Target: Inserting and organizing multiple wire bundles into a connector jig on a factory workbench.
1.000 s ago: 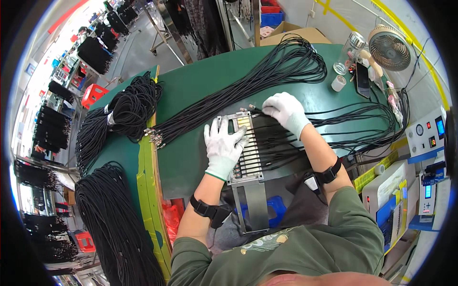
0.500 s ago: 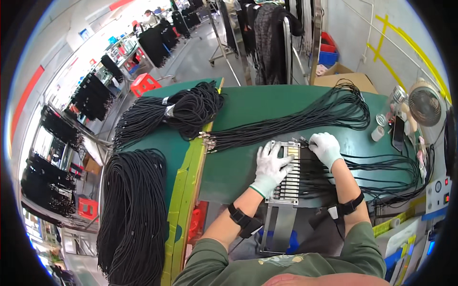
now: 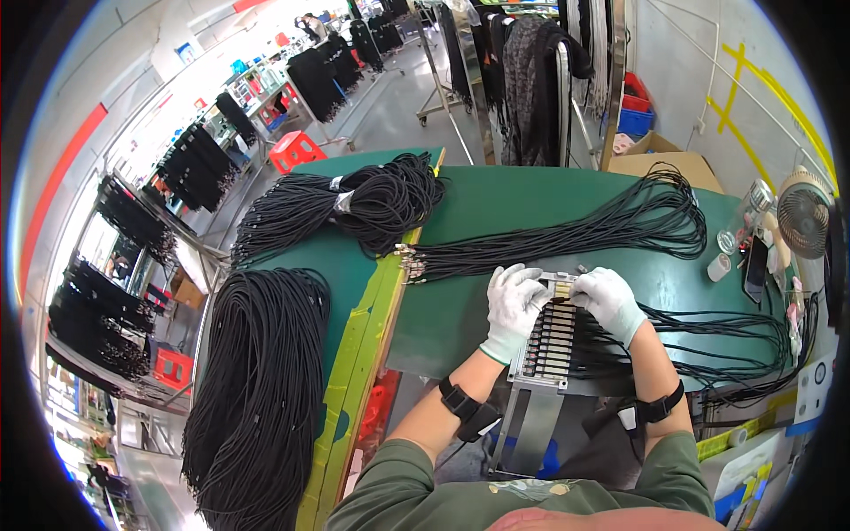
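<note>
A metal slotted fixture (image 3: 540, 365) lies at the table's near edge, with black cable ends side by side in its slots. My left hand (image 3: 513, 310), in a white glove, is at the fixture's upper left, thumb and fingers drawn together; what they pinch is hidden. Across from it my white-gloved right hand (image 3: 609, 301) pinches what appears to be a black cable end at the upper right of the fixture. The fingers mostly cover it. From the fixture, black cables (image 3: 726, 329) pass under my right hand and loop rightward over the table.
Behind the fixture lies a long cable bundle (image 3: 567, 233) on the green table (image 3: 496, 190). Tied coils (image 3: 310, 212) and a thick cable pile (image 3: 252, 398) occupy the left, beside a yellow-taped edge (image 3: 354, 354). A fan (image 3: 804, 212), phone (image 3: 755, 268) and small cup (image 3: 719, 267) stand right.
My left hand has gone from lying spread on the fixture to a pinch at its upper left. My right hand has come down to the upper slots. The whole view has shifted slightly.
</note>
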`<state>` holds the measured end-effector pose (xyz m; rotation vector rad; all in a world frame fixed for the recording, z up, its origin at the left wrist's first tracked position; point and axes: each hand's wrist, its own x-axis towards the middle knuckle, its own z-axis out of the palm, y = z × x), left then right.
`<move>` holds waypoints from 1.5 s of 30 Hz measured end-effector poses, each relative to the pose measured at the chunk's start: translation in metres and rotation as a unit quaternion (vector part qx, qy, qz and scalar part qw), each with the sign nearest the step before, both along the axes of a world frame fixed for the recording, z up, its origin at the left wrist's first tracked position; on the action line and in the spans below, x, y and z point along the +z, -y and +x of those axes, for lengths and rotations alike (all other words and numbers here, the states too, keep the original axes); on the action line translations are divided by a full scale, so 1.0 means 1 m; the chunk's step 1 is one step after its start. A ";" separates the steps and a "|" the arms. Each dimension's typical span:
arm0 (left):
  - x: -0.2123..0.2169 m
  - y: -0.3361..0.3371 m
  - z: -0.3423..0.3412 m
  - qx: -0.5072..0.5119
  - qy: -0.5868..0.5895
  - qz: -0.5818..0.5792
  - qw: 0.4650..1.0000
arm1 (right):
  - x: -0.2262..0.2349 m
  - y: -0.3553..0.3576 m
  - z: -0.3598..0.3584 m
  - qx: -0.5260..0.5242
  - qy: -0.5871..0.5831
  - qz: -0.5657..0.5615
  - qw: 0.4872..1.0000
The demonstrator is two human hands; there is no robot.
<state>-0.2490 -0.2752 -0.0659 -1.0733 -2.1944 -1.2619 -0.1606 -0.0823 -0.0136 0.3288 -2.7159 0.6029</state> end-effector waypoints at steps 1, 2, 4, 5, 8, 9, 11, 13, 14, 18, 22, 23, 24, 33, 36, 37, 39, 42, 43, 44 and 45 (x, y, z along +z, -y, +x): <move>0.001 0.001 0.001 -0.006 0.005 -0.006 1.000 | 0.002 0.003 0.000 -0.004 0.003 -0.017 1.000; 0.002 0.002 0.002 -0.004 0.006 -0.007 1.000 | 0.004 0.007 0.000 -0.007 0.007 -0.034 0.999; 0.005 0.000 0.004 -0.056 0.020 0.035 0.998 | 0.007 0.023 0.001 -0.007 -0.007 -0.040 0.999; 0.006 0.000 0.004 -0.082 0.028 0.055 0.995 | 0.007 0.032 0.001 -0.008 -0.021 -0.047 0.999; 0.006 0.003 0.003 -0.058 0.031 0.057 0.996 | 0.008 0.032 0.003 -0.020 -0.001 -0.065 0.998; 0.007 0.004 0.003 -0.046 0.034 0.058 0.997 | 0.008 0.028 0.004 -0.030 0.032 -0.076 0.996; 0.005 0.005 0.003 -0.040 0.024 0.059 0.997 | 0.004 0.017 0.005 -0.040 0.065 -0.086 0.993; 0.004 0.006 0.001 -0.028 0.004 0.060 0.998 | -0.003 0.007 0.004 -0.038 0.055 -0.048 0.997; 0.004 0.007 -0.001 -0.027 0.006 0.060 0.998 | -0.004 0.004 0.004 -0.036 0.050 -0.029 0.998; 0.000 0.010 -0.009 0.025 -0.002 0.066 0.997 | -0.004 -0.012 0.010 -0.066 0.057 -0.088 0.992; -0.011 0.006 -0.014 -0.015 0.007 0.066 0.998 | -0.018 -0.009 0.011 -0.047 0.033 -0.094 0.994; -0.010 0.008 -0.015 -0.019 0.004 0.061 0.998 | -0.019 -0.008 0.011 -0.046 0.014 -0.085 0.995; -0.007 0.011 -0.013 -0.002 0.022 0.063 0.998 | -0.015 -0.008 0.006 -0.044 -0.009 -0.074 0.996; -0.025 0.010 -0.022 0.038 0.115 -0.033 0.992 | -0.025 -0.015 -0.001 -0.107 0.026 0.053 0.993; -0.028 0.012 -0.022 0.043 0.120 -0.063 0.990 | -0.026 -0.017 0.002 -0.107 0.040 0.070 0.991; -0.028 0.013 -0.022 0.040 0.109 -0.060 0.991 | -0.026 -0.017 0.003 -0.107 0.047 0.079 0.990; -0.026 0.014 -0.021 0.033 0.089 -0.054 0.994 | -0.026 -0.016 0.003 -0.113 0.051 0.083 0.989; -0.024 0.015 -0.018 0.048 0.131 -0.077 0.987 | -0.025 -0.013 0.004 -0.125 0.059 0.094 0.986; -0.021 0.015 -0.018 0.056 0.151 -0.088 0.983 | -0.023 -0.012 0.004 -0.120 0.061 0.093 0.987; -0.019 0.014 -0.017 0.056 0.151 -0.088 0.983 | -0.022 -0.011 0.004 -0.114 0.062 0.091 0.987; -0.018 0.013 -0.016 0.032 0.130 -0.082 0.988 | -0.021 -0.010 0.004 -0.109 0.063 0.090 0.988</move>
